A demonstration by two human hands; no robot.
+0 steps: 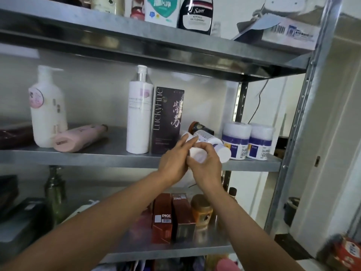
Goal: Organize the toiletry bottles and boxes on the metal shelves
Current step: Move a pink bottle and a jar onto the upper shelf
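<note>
On the middle metal shelf lie several small white bottles on their sides, right of a dark LuckyFine box. My right hand curls round one white bottle at the shelf's front edge. My left hand presses against the same bottle with fingers stretched out. A tall white pump bottle stands left of the box. Two white and purple jars stand at the right end. A dark-capped bottle lies behind the white ones.
Further left stand a big white pump bottle and a pink tube lying flat. Cleaner bottles and a carton fill the top shelf. Red-brown boxes and a gold jar sit below. The upright post bounds the right.
</note>
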